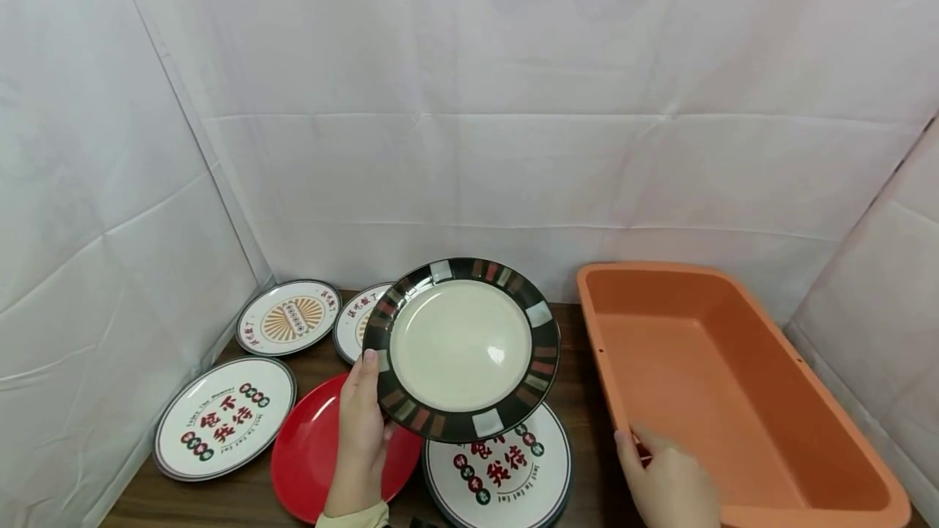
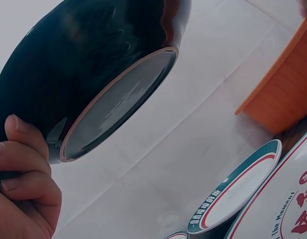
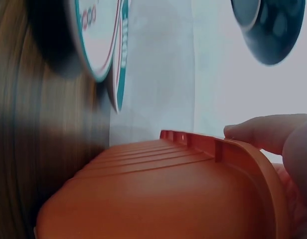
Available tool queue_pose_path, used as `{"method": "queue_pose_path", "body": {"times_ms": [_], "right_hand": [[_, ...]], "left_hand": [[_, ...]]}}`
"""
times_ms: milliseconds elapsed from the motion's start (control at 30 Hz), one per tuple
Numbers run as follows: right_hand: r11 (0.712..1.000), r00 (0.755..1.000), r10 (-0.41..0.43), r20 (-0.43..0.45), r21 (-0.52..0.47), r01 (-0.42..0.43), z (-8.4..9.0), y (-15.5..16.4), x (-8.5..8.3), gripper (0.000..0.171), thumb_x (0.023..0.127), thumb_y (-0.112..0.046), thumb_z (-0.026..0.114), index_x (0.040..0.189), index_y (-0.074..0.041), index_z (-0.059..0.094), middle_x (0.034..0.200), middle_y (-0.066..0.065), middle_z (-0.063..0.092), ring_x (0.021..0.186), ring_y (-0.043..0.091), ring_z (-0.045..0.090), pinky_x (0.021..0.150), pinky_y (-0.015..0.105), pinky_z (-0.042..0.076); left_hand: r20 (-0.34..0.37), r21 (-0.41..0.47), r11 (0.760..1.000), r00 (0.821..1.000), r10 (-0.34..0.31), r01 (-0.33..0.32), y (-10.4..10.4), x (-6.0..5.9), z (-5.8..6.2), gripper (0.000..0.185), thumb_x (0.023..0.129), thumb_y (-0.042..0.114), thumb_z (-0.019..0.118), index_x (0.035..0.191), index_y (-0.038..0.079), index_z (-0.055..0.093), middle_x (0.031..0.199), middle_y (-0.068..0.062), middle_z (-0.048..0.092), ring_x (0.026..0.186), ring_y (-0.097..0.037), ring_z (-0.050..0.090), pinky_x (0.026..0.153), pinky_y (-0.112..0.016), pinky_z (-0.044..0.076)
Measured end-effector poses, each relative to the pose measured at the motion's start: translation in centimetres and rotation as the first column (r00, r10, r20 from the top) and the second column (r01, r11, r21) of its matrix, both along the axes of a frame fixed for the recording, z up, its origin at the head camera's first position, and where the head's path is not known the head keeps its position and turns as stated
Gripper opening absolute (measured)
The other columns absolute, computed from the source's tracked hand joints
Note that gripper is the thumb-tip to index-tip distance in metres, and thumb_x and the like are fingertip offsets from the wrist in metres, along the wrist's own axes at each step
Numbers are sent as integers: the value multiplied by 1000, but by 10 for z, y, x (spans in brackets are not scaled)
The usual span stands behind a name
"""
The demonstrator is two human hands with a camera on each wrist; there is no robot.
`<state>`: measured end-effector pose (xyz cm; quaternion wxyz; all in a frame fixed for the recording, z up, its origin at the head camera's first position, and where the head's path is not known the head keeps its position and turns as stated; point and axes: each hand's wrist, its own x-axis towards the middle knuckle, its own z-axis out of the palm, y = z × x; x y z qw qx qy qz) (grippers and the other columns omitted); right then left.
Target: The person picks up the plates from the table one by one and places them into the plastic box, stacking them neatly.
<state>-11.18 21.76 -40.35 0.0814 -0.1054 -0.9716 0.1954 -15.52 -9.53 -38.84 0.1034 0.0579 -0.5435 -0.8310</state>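
Note:
My left hand (image 1: 359, 434) grips the left edge of a round plate (image 1: 460, 346) with a cream centre and a dark rim of coloured blocks. The plate is raised and tilted, its face toward the head camera. Its dark glossy underside (image 2: 93, 64) and foot ring show in the left wrist view, with curled fingers (image 2: 31, 184) at the edge. Over at the right, my right hand (image 1: 671, 479) holds the near left rim of a deep orange plastic tub (image 1: 689, 373). The right wrist view has the tub's outer wall (image 3: 158, 199), with fingers at its rim.
Below the raised plate lies a white plate with red characters (image 1: 506, 479), apparently stacked. Left of it are a red plate (image 1: 308, 446), another white character plate (image 1: 227, 418), and two sunburst plates (image 1: 289, 318), one partly hidden. White cloth walls (image 1: 455, 104) surround the brown wooden table (image 1: 579, 398).

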Motion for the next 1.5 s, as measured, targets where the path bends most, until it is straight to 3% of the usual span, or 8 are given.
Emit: {"method": "queue_pose_path", "body": {"times_ms": [133,333,567,1100,1300,1500], "right_hand": [[999,997,44,-58,6,-44,-1,-10,3,39,89,-32,58,112,-2,66,87,13,68,78,33,63,67,50,48],[998,995,60,-79,11,-59,-1,-23,6,36,87,-28,60,110,0,65,90,15,66,82,35,62,71,50,47],[999,999,40,-24,-9,-41,1,-33,7,42,88,-28,58,115,4,61,105,24,61,96,43,57,80,54,44],[995,995,101,-11,-25,-101,6,-37,5,42,92,-27,54,116,6,59,106,24,60,100,41,55,82,54,43],[956,978,196,-66,-211,-205,32,-17,2,48,101,-29,36,128,9,48,117,30,55,110,46,49,90,56,39],[897,974,218,-60,-382,-225,70,6,-10,62,99,-48,21,136,-4,45,112,15,61,106,34,53,84,48,45]], "left_hand": [[-10,4,1000,1000,5,-5,1,1,1,32,98,37,43,104,8,54,62,1,59,36,-7,36,35,-13,30],[-41,12,1000,999,22,-22,4,3,3,36,97,37,44,108,4,54,60,1,58,34,-8,37,34,-13,29],[-54,26,1000,998,18,-17,6,4,5,35,97,37,45,105,4,54,58,0,56,35,-8,37,34,-14,29],[-2,3,1000,1000,0,0,12,6,10,34,97,37,46,106,6,56,58,1,55,35,-8,36,34,-13,28],[7,7,999,999,-42,42,20,7,14,35,97,36,46,108,5,57,60,2,57,35,-7,35,33,-13,27],[-16,53,994,995,-100,100,35,6,18,30,97,35,46,102,7,59,63,1,60,35,-7,36,34,-12,27]]}}
